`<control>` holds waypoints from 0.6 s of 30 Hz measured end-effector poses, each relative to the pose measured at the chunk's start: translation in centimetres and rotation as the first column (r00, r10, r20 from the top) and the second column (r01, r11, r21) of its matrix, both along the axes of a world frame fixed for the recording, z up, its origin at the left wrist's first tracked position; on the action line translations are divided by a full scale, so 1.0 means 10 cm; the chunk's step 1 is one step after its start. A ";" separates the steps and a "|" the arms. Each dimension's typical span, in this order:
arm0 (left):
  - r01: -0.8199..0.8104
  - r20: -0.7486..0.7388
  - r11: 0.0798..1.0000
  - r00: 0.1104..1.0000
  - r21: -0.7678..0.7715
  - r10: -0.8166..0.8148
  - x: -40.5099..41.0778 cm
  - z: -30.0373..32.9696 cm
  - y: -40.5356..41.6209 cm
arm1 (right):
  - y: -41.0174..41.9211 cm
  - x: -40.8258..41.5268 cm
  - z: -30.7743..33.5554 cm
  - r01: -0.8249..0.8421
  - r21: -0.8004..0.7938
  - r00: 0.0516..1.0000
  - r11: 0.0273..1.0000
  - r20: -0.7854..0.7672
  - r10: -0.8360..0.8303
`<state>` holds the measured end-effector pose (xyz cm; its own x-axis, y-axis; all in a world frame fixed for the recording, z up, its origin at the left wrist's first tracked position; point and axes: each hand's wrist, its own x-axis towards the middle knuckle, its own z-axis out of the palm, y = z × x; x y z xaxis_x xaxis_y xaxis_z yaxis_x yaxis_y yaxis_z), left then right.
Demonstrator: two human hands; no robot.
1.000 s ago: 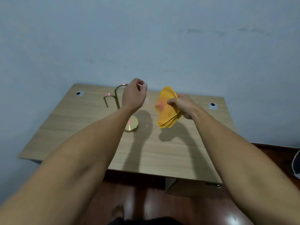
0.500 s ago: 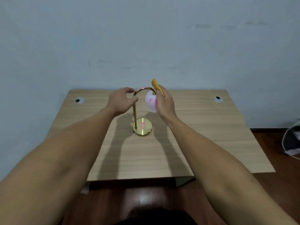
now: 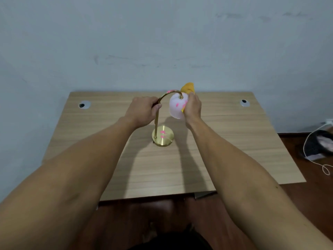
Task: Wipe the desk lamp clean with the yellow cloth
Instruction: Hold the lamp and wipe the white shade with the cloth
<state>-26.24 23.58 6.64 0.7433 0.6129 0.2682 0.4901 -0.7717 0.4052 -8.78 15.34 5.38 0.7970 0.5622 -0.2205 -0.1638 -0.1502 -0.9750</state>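
A small desk lamp stands mid-desk: round brass base point(image 3: 163, 135) with pink marks, thin brass stem curving over into a white shade point(image 3: 177, 107) spotted with pink. My left hand point(image 3: 144, 110) is closed around the upper stem, just left of the arch. My right hand point(image 3: 193, 106) presses the yellow cloth point(image 3: 188, 88) against the right side of the shade; most of the cloth is hidden behind the hand, with a bunch sticking up above the shade.
The light wooden desk point(image 3: 225, 141) sits against a pale wall, with cable grommets at back left point(image 3: 83, 105) and back right point(image 3: 244, 102). On the dark floor to the right lie a dark object point(image 3: 319, 144) and a white cord point(image 3: 324, 168).
My left hand closed onto the lamp stem. My right hand brought the cloth from the air on the right onto the shade and now sits lower along its side.
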 end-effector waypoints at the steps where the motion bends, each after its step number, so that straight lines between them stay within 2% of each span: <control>1: 0.000 -0.001 1.000 1.000 -0.011 0.000 0.01 0.00 -0.01 | 0.00 0.04 0.03 0.009 -0.008 0.997 1.000 -0.083 -0.009; 3: -0.007 -0.011 1.000 1.000 -0.027 0.007 0.03 0.01 -0.03 | -0.01 0.04 0.08 0.004 -0.032 0.993 0.999 -0.117 -0.007; 4: -0.013 -0.017 0.999 1.000 -0.036 0.013 0.04 0.02 -0.02 | -0.01 0.02 0.07 -0.012 -0.030 0.999 0.999 -0.042 0.011; 5: -0.022 -0.029 0.999 0.999 -0.047 0.020 0.05 0.02 -0.01 | -0.03 -0.03 0.02 -0.046 -0.036 0.994 0.998 0.102 0.049; 7: -0.038 -0.063 0.996 0.997 -0.078 0.033 0.06 0.05 0.01 | -0.11 -0.18 -0.14 -0.136 -0.067 0.899 0.988 0.411 0.152; 8: -0.041 -0.081 0.995 0.996 -0.095 0.034 0.06 0.07 0.02 | -0.16 -0.25 -0.22 -0.152 -0.082 0.838 0.985 0.518 0.172; 10: -0.042 -0.118 0.990 0.993 -0.135 0.026 0.09 0.11 0.05 | -0.25 -0.33 -0.34 -0.163 -0.064 0.773 0.984 0.611 0.168; 12: -0.044 -0.151 0.983 0.988 -0.178 0.016 0.12 0.14 0.06 | -0.30 -0.32 -0.39 -0.139 -0.001 0.805 0.990 0.583 0.113; 15: -0.034 -0.157 0.968 0.988 -0.248 -0.005 0.14 0.16 0.11 | -0.26 -0.34 -0.34 -0.045 0.052 0.897 0.998 0.442 0.017; 18: -0.016 -0.156 0.959 0.987 -0.284 -0.029 0.15 0.16 0.14 | -0.18 -0.33 -0.23 0.096 0.056 0.971 0.994 0.215 -0.106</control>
